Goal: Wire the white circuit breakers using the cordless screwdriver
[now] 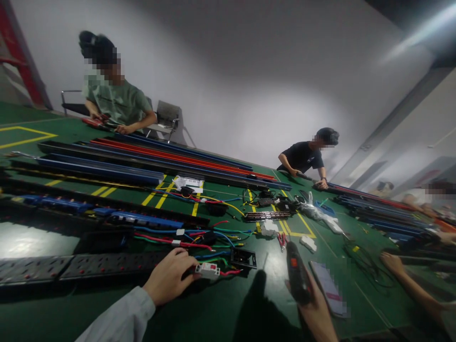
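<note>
My left hand (173,278) pinches the left end of a small white circuit breaker (208,270) with a red switch, low over the green table. Red wire (231,272) sticks out of the breaker's right side. Just behind it sits a black rectangular socket housing (244,258), with blue and green wires running toward it. In my right hand (317,311) is a black electric screwdriver (298,273) with an orange-red button, its thin bit pointing up and away. Left of my left hand lies a long black power strip (103,266) with rows of sockets.
A phone (329,287) lies right of the screwdriver. Further off are white breakers (269,228), short red wires (282,241) and a plastic bag (315,209). Long blue and red rails (185,159) cross the table. Two people work opposite; another person's arm (409,280) reaches in at right.
</note>
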